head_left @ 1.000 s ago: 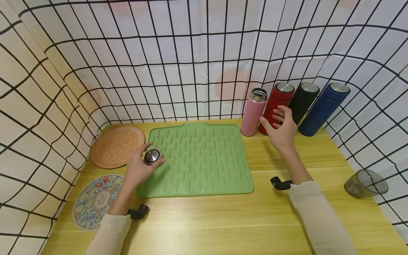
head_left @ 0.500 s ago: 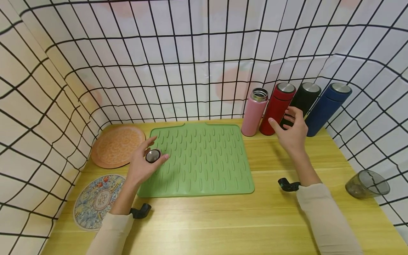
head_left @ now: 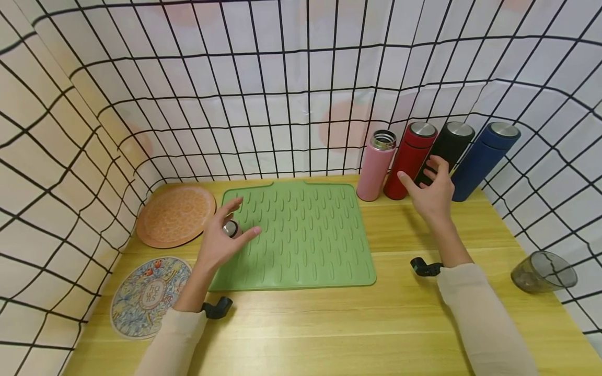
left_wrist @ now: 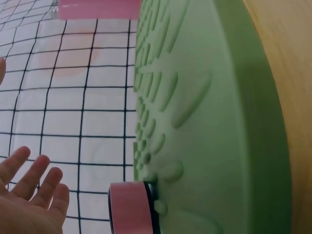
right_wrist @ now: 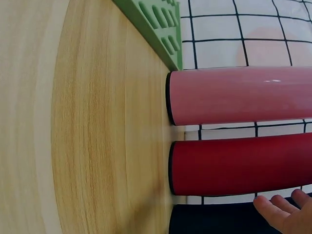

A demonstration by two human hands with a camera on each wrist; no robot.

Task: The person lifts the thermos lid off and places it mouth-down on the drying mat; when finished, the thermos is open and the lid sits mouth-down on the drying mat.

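A pink lid point(left_wrist: 130, 207) with a metal top stands on the green ridged mat point(head_left: 301, 235), near its left side. My left hand point(head_left: 218, 243) hovers just beside and over it, thumb and fingers spread; the left wrist view shows a gap between fingers and lid. At the right, my right hand point(head_left: 432, 196) is before the red thermos point(head_left: 414, 156) and the black thermos point(head_left: 451, 143), its thumb apart from loosely bent fingers, gripping nothing. Left of the red one stands a pink thermos point(head_left: 373, 175) without a lid, its metal neck showing.
A blue thermos point(head_left: 486, 159) stands at the right end of the row. Farther right is a dark clear cup point(head_left: 543, 272). Two round mats, one orange point(head_left: 176, 215) and one patterned point(head_left: 141, 300), lie at the left. Black wire grid point(head_left: 308, 104) encloses the table.
My left hand has spread its fingers off the lid and shifted right, leaving it on the mat. My right hand has moved rightward, away from the pink thermos toward the black one.
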